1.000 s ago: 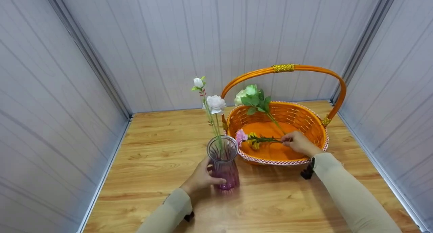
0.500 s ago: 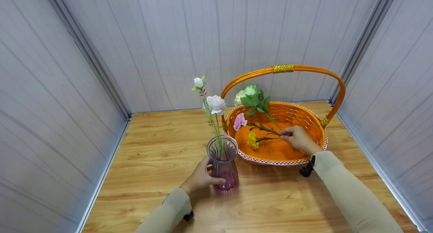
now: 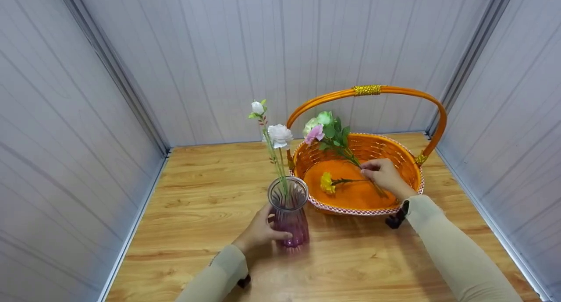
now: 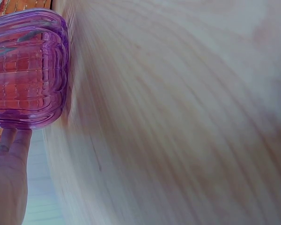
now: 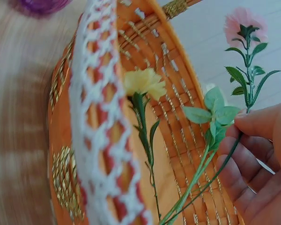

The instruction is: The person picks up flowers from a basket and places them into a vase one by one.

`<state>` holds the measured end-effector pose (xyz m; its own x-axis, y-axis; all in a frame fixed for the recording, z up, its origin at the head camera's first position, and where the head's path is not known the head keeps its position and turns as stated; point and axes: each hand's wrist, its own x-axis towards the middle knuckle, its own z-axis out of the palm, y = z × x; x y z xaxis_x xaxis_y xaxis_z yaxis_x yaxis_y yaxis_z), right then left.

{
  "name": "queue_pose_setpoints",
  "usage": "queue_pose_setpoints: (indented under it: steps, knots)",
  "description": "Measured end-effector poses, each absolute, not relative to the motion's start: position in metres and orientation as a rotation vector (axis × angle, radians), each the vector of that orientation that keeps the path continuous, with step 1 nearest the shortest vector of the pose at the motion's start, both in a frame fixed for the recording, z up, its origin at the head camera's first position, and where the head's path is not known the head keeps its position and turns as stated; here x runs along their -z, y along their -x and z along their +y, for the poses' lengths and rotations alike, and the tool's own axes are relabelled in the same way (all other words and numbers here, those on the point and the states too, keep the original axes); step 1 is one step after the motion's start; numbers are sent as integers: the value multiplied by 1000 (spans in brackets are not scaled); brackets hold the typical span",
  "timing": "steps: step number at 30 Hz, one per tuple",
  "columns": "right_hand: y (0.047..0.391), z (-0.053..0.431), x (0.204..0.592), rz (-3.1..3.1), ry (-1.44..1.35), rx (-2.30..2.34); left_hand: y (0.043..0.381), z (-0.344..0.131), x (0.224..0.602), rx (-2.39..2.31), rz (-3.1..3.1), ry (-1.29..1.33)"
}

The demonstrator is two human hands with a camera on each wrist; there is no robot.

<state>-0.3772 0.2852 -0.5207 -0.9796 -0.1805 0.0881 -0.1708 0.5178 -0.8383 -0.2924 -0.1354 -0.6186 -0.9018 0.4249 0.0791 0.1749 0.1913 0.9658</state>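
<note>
In the head view my left hand (image 3: 259, 232) curls round the lower part of a purple-tinted glass vase (image 3: 292, 223), which stands upright on the table. White flowers (image 3: 279, 135) on long stems rise out of the vase. Over the orange basket, my right hand (image 3: 385, 177) pinches the thin stem of a pink carnation (image 5: 246, 30). Its bloom is in front of the pale green roses (image 3: 323, 118), which lean on the basket's back left rim. A yellow carnation (image 3: 327, 183) lies on the basket floor below the right hand.
The orange woven basket (image 3: 372, 211) has a tall arched handle (image 3: 407, 89) and a white-and-red trimmed rim. It stands to the right of the vase on the wooden table (image 3: 210, 197). Pale panel walls (image 3: 210, 65) close off the back and both sides.
My right hand has lifted the pink carnation from beside the yellow one, up and back towards the green roses. The yellow carnation stays in the basket. My left hand and the vase keep their place.
</note>
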Motion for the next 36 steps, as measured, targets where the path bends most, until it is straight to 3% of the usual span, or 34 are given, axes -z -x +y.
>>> queue_pose_setpoints:
  steps: [36]
  knots:
    - [356, 251, 493, 1963, 144, 2113, 291, -134, 617, -1795, 2242, -558]
